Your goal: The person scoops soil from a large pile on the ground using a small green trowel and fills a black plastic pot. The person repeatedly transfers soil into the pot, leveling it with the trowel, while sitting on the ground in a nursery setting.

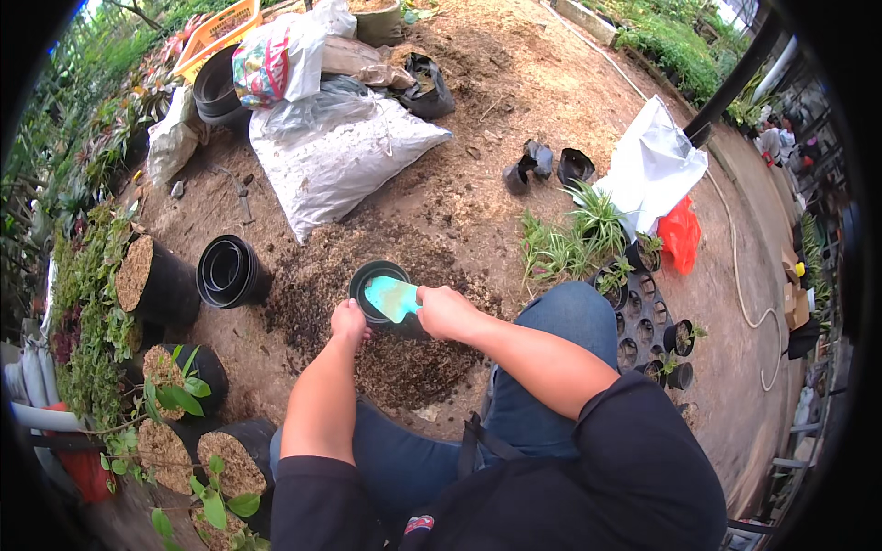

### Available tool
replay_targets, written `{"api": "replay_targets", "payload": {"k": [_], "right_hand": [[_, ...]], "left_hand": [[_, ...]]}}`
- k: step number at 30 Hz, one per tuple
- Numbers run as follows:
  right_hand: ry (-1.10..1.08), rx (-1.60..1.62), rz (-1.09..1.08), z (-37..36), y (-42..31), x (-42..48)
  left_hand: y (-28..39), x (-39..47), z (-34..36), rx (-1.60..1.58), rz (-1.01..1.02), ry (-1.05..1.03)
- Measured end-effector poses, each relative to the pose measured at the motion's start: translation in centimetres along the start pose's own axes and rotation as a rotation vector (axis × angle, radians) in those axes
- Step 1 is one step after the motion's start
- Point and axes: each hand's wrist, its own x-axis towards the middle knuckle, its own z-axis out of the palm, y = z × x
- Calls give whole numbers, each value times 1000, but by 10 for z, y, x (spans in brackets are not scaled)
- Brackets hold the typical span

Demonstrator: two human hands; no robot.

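My left hand (350,322) grips the near left rim of a small dark plastic plant pot (358,279). In my right hand (444,313) is a turquoise hand trowel (391,297), its blade over the pot's mouth. The blade covers much of the pot's inside, so how full it is cannot be told. Beneath and around the pot spreads a heap of dark, crumbly potting mix (406,372) on the ground.
Nested black pots (231,272) stand to the left, beside black bags of pale substrate (162,282). Beyond the heap lies a large white sack (337,148). On the right are spider plants (575,237), a seedling tray (641,320), a red plastic bag (681,237) and a hose (734,258).
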Motion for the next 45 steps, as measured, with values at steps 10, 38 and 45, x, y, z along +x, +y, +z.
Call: {"api": "replay_targets", "payload": {"k": [10, 38, 45], "right_hand": [[-55, -32, -7, -7, -5, -7], [-53, 54, 100, -36, -4, -7], [-3, -47, 18, -31, -7, -7]], "left_hand": [[12, -17, -5, -20, 1, -60], [19, -17, -1, -109, -68, -295], [18, -20, -2, -131, -62, -219]]}}
